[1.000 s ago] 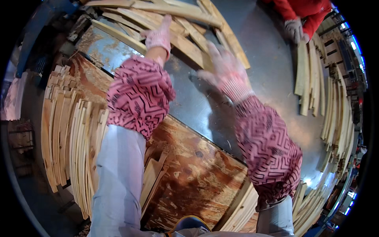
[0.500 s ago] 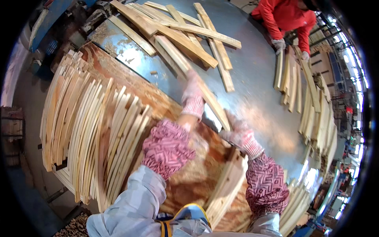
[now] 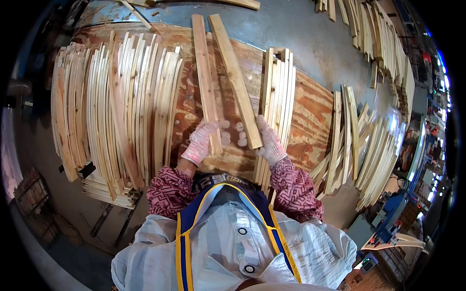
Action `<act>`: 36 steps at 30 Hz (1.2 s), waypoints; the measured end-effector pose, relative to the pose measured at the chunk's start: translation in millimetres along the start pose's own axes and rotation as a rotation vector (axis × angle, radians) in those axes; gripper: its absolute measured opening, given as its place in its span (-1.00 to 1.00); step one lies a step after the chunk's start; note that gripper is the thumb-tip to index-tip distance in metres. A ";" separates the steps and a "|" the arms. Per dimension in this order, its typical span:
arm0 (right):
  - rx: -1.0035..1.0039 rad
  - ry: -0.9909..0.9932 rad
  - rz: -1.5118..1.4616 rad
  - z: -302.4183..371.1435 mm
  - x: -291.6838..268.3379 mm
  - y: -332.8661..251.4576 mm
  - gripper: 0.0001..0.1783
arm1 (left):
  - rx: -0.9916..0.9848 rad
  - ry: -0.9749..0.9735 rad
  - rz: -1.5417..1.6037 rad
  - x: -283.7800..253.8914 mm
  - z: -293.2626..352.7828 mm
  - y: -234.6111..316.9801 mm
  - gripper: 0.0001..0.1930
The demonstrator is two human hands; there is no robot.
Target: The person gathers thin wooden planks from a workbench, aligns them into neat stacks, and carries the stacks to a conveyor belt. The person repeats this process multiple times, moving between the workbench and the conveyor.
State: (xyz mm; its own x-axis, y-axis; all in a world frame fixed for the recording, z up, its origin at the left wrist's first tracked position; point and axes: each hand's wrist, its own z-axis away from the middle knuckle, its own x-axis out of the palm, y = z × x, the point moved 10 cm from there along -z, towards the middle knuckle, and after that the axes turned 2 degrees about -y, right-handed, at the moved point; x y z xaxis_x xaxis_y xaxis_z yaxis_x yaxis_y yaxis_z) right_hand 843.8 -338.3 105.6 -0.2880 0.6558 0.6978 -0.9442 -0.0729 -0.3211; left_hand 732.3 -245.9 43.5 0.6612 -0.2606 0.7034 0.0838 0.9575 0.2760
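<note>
My left hand, in a pale knit glove, is wrapped round the near end of a reddish wooden strip. Close to my right side, my right hand, gloved the same way, grips the near end of a second, yellower wooden strip. Both strips point away from me, apart along most of their length, over a plywood board. Fingers of both gloves show between the strips. Just right of the second strip, beside my right hand, lies a row of stacked strips.
A broad stack of strips fills the left side. More strips lean at the right, with another long row at the far right. Beyond the plywood is a grey metal table; a loose strip lies at the far left.
Both hands have drawn back toward my body. One strip lay across between them before; now each hand has its own strip, pointing away. My view has shifted, and the person in red is out of sight.
</note>
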 end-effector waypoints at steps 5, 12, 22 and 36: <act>-0.172 0.055 0.499 42.9 7.0 -32.9 -0.48 | 0.026 0.115 -0.558 -30.9 -9.0 -61.5 -0.26; -0.361 0.761 0.802 195.9 -87.3 -108.3 -0.60 | -0.344 -0.162 -1.864 76.8 -6.0 -97.2 0.07; -0.577 1.530 1.068 290.1 -209.4 -208.2 -0.36 | 0.953 0.196 -1.834 152.1 -56.7 173.8 -0.49; -0.510 0.573 2.484 -334.6 135.0 -357.0 -0.15 | 0.347 0.993 -2.286 -43.0 -173.1 561.2 -0.44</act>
State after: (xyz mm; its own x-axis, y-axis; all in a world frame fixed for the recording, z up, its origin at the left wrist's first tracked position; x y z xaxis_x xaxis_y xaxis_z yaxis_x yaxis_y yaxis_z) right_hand 1195.4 27.7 100.3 -0.0893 -0.1981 -0.9761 0.8426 -0.5375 0.0320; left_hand 879.9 324.1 54.8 -0.2089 -0.1557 -0.9655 0.7961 -0.6004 -0.0754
